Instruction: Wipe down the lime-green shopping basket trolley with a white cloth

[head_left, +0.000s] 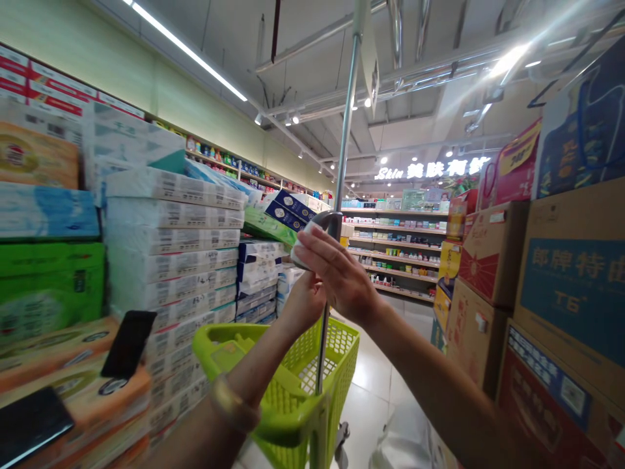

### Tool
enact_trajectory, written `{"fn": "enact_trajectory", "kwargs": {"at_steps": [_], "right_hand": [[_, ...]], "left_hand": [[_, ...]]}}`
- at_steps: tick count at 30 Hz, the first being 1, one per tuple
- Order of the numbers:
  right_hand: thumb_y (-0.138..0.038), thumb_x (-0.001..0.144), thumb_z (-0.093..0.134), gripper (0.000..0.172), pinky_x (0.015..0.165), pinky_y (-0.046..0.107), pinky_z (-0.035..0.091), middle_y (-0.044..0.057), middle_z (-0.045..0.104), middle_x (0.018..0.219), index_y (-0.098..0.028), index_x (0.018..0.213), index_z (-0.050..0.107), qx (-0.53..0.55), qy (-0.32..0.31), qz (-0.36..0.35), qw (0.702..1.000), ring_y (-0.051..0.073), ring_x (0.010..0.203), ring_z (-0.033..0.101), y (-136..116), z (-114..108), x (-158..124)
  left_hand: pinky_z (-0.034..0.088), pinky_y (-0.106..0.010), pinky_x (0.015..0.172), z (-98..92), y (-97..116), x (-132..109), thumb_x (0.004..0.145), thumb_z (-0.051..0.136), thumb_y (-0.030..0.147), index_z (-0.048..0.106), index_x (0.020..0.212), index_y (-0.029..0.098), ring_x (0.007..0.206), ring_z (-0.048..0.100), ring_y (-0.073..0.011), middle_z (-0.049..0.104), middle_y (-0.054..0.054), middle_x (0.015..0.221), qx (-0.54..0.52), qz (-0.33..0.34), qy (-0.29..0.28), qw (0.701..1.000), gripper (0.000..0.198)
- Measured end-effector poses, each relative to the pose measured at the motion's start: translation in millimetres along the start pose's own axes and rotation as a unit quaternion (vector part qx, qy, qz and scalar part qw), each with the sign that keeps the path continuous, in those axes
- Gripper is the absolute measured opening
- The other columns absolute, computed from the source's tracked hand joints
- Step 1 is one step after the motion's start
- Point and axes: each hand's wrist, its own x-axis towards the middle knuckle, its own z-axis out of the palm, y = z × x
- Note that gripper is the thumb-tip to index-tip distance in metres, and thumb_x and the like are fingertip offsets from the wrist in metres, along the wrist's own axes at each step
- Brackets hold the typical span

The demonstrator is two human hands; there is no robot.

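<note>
A metal pole (347, 111) rises through the middle of the head view, with a dark grey bracket-like handle (333, 223) fixed on it. My right hand (344, 277) presses a white wipe or tissue (299, 251) to the handle's left side, its fingers long and close together. Just below and left of it, my left hand (303, 305) is closed beside the pole, touching my right hand; what its fingers hold is hidden. Under both hands stands a lime-green shopping basket cart (288, 426), and the pole passes in front of its basket.
Stacked white packs (170, 247) and orange tissue packs (122, 397) line the left, with a black phone (127, 344) and a second dark flat device (34, 423) on top. Cardboard cartons (571, 260) crowd the right. Product shelves (395, 244) stand behind. A pale plastic bag (403, 440) lies low.
</note>
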Motion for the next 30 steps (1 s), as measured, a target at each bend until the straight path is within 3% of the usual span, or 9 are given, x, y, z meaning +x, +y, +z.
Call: {"fn": "enact_trajectory", "kwargs": {"at_steps": [4,10,12,15,18,21,24,27,30], "right_hand": [[-0.011,0.095,0.035,0.051,0.116,0.042,0.038,-0.003,0.051,0.141,-0.033,0.140,0.045,-0.027,0.035,0.041,0.998,0.019,0.135,0.043,10,-17,22],[-0.013,0.093,0.036,0.045,0.113,0.040,0.041,-0.001,0.059,0.131,-0.029,0.130,0.055,-0.031,-0.102,-0.047,0.993,0.016,0.131,0.047,2,-25,39],[-0.011,0.092,0.036,0.044,0.112,0.039,0.042,0.000,0.060,0.129,-0.027,0.127,0.056,-0.039,-0.081,-0.024,0.996,0.016,0.129,0.050,12,-28,43],[-0.010,0.090,0.037,0.045,0.110,0.041,0.044,0.001,0.060,0.128,-0.026,0.128,0.055,-0.050,-0.015,0.044,0.998,0.018,0.124,0.053,28,-32,42],[-0.012,0.092,0.036,0.048,0.111,0.042,0.042,-0.001,0.056,0.136,-0.029,0.134,0.050,-0.048,0.012,0.072,0.996,0.017,0.129,0.050,32,-31,32],[-0.014,0.094,0.034,0.050,0.114,0.042,0.040,-0.003,0.048,0.145,-0.031,0.139,0.045,-0.040,0.012,0.065,0.997,0.017,0.135,0.043,30,-25,22],[-0.014,0.094,0.035,0.050,0.115,0.040,0.039,-0.004,0.046,0.146,-0.031,0.140,0.045,-0.042,0.061,0.097,0.993,0.015,0.136,0.042,35,-18,18],[-0.014,0.094,0.037,0.051,0.116,0.040,0.038,-0.004,0.045,0.147,-0.031,0.142,0.042,-0.043,0.108,0.136,0.984,0.015,0.135,0.043,38,-11,13],[-0.013,0.094,0.037,0.053,0.115,0.040,0.039,-0.004,0.044,0.148,-0.031,0.143,0.040,-0.030,0.124,0.140,0.982,0.016,0.135,0.043,33,-5,1]], "left_hand": [[0.057,-0.029,0.063,1.5,-3,-1,0.085,0.051,0.032,0.049,0.128,0.018,0.068,0.066,-0.0155,0.066,-0.001,0.081,-0.076,0.014,-0.040,0.996,0.046],[0.057,-0.033,0.066,-2.1,-4,1,0.081,0.058,0.030,0.060,0.112,0.016,0.074,0.068,-0.0210,0.069,-0.007,0.083,-0.039,-0.008,-0.035,0.999,0.033],[0.058,-0.035,0.070,-4.5,-1,1,0.083,0.056,0.032,0.056,0.120,0.017,0.077,0.069,-0.0204,0.069,-0.005,0.085,-0.059,-0.004,-0.048,0.997,0.041],[0.055,-0.039,0.088,-14.6,13,2,0.080,0.061,0.034,0.046,0.134,0.021,0.099,0.066,-0.0209,0.068,-0.007,0.106,-0.089,0.034,-0.041,0.995,0.058],[0.050,-0.041,0.097,-33.1,38,3,0.072,0.071,0.034,0.052,0.131,0.020,0.112,0.060,-0.0242,0.064,-0.010,0.121,-0.083,0.051,-0.002,0.995,0.063],[0.051,-0.040,0.095,-51.6,66,6,0.075,0.069,0.036,0.048,0.137,0.022,0.106,0.063,-0.0220,0.066,-0.008,0.118,-0.115,0.044,0.022,0.992,0.067],[0.054,-0.039,0.086,-64.3,87,12,0.075,0.068,0.037,0.055,0.132,0.018,0.088,0.067,-0.0186,0.070,-0.007,0.106,-0.090,0.010,-0.018,0.996,0.062],[0.055,-0.037,0.078,-73.7,97,21,0.073,0.068,0.036,0.058,0.129,0.017,0.076,0.065,-0.0165,0.073,-0.006,0.092,-0.023,-0.011,-0.067,0.997,0.059],[0.054,-0.037,0.076,-81.7,100,28,0.072,0.070,0.034,0.057,0.129,0.015,0.076,0.065,-0.0173,0.073,-0.007,0.092,0.026,-0.001,-0.098,0.995,0.062]]}}
